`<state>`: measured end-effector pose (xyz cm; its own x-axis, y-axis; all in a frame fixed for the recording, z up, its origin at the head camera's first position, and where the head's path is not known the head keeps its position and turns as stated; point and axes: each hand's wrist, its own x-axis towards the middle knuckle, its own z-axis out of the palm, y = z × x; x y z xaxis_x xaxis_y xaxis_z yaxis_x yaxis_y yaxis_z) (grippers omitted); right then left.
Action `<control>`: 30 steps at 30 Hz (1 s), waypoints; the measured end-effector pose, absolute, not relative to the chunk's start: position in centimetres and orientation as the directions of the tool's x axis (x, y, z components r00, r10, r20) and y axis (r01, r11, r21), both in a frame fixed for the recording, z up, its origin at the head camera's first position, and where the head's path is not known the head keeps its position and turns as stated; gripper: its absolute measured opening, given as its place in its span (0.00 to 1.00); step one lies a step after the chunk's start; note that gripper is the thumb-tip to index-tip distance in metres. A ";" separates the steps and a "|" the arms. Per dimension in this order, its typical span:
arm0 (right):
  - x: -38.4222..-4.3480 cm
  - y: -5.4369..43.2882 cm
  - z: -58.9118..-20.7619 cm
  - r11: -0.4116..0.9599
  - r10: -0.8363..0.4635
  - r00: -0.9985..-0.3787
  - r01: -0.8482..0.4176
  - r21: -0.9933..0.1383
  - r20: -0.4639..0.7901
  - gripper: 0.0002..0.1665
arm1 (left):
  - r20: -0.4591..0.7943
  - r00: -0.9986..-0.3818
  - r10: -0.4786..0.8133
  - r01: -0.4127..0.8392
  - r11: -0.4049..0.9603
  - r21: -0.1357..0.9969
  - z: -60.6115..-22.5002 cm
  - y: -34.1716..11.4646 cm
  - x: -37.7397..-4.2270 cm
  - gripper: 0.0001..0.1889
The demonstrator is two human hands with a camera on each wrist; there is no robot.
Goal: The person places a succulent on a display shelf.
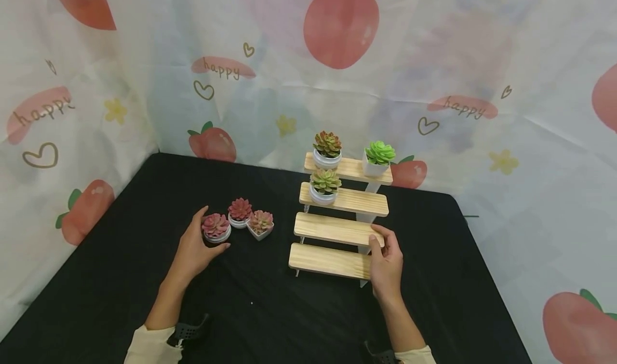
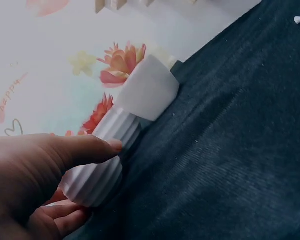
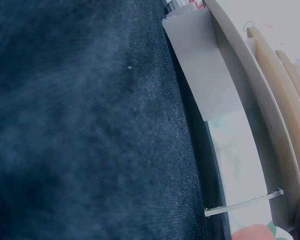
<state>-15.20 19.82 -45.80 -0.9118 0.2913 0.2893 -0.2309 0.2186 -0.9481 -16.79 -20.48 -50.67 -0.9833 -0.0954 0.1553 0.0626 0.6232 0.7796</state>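
Note:
My left hand (image 1: 195,249) curves round a potted pink succulent (image 1: 216,228), its thumb along the near side of the ribbed white pot (image 2: 95,182) and its fingers on the far side. Right beside it stand a deeper red succulent (image 1: 240,211) in a round pot and a pale pink one (image 1: 261,223) in an angular white pot. My right hand (image 1: 387,259) grips the right end of a four-step wooden display stand (image 1: 332,229), thumb on a lower shelf. In the right wrist view the stand's lowest shelf (image 3: 255,100) shows edge-on, with only a fingertip of that hand at the border.
A red-green succulent (image 1: 327,149) and a bright green one (image 1: 378,158) stand on the top shelf. Another green succulent (image 1: 324,186) sits at the left of the second shelf. Black cloth (image 1: 260,321) covers the table; a printed fabric backdrop (image 1: 279,32) rises behind it.

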 end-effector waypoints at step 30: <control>-15.2 20.0 -46.0 0.203 0.282 -0.910 -0.254 -0.946 0.305 0.16 | 0.171 -0.967 -0.190 0.024 0.598 0.801 -51.8 -20.0 -16.6 0.46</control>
<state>-15.19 20.00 -45.95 -0.9099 0.2815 0.3046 -0.2538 0.2029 -0.9457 -16.64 -19.95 -51.79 -0.9668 -0.1898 0.1710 0.0242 0.5981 0.8010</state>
